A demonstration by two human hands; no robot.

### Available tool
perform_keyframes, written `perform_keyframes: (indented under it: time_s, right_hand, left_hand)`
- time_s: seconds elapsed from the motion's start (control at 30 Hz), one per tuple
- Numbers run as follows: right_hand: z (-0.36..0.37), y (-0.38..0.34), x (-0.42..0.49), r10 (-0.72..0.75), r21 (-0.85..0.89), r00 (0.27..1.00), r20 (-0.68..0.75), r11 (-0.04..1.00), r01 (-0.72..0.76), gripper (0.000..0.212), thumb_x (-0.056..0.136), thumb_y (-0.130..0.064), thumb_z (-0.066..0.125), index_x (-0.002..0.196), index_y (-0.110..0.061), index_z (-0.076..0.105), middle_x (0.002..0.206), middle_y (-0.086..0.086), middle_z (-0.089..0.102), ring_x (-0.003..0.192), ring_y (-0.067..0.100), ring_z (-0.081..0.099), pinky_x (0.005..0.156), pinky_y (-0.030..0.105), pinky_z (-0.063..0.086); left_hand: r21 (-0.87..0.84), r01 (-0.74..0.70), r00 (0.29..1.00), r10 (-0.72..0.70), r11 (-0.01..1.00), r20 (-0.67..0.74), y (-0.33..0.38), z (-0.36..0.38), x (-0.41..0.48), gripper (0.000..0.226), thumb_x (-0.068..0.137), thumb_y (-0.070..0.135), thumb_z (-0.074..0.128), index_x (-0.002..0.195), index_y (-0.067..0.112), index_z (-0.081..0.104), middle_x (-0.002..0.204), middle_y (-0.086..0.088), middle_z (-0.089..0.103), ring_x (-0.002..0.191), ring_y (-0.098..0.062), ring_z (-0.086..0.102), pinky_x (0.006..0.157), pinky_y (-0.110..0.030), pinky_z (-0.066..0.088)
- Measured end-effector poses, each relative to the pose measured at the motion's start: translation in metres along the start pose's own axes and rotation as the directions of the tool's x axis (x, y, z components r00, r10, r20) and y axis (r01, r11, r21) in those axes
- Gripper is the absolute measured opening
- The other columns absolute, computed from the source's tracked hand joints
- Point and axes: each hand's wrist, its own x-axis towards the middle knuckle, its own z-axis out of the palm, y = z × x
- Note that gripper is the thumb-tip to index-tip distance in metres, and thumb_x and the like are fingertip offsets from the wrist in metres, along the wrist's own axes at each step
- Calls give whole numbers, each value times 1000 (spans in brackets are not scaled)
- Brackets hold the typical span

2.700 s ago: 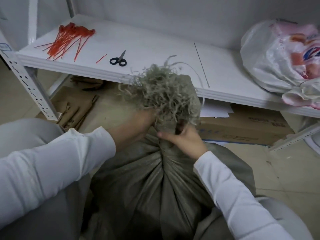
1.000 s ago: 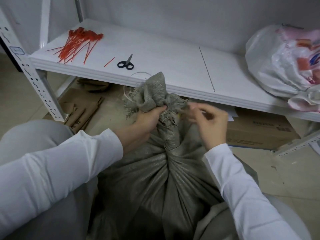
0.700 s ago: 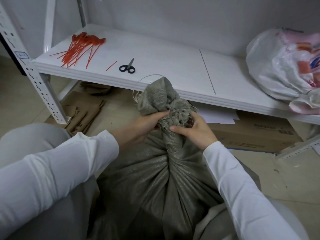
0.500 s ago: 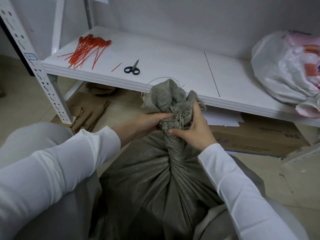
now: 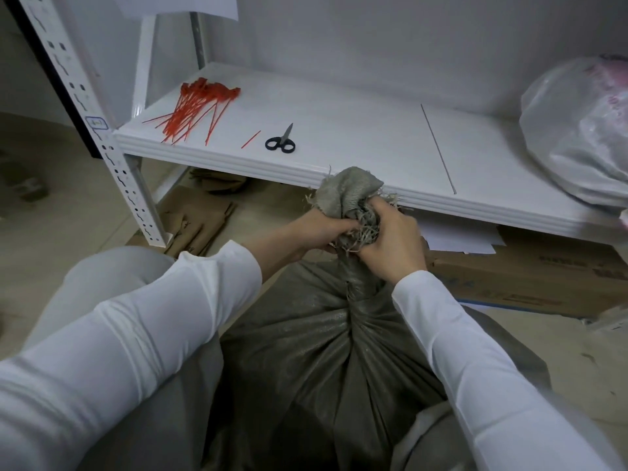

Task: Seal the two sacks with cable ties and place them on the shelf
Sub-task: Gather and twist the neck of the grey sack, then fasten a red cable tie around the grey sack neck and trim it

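Left hand (image 5: 319, 232), right hand (image 5: 390, 244) curled, clamped on grey sack (image 5: 323, 362) neck; fingertips buried in frayed cloth. White sack (image 5: 577, 130) far right, cut off.

Shelf (image 5: 356, 130) white. On it: red cable ties (image 5: 197, 107), black-handled scissors (image 5: 280, 143), milky plastic bag (image 5: 577, 137) with pink print. Beneath it: brown cardboard box (image 5: 530, 277). Before it: grey-olive woven sack (image 5: 323, 351), with pale frayed threads. Sleeves (image 5: 136, 334) white.
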Motion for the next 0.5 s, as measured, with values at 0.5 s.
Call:
perform_keyframes:
  time_s: [0.5]
  right_hand:
    - [24, -30, 45, 79, -109, 976, 201, 992, -58, 29, 82, -33, 59, 109, -24, 59, 111, 10, 64, 102, 35, 60, 70, 33, 42]
  left_hand:
    - [447, 18, 948, 127, 894, -293, 23, -56, 10, 47, 76, 35, 69, 114, 12, 53, 97, -3, 57, 94, -23, 57, 81, -37, 51]
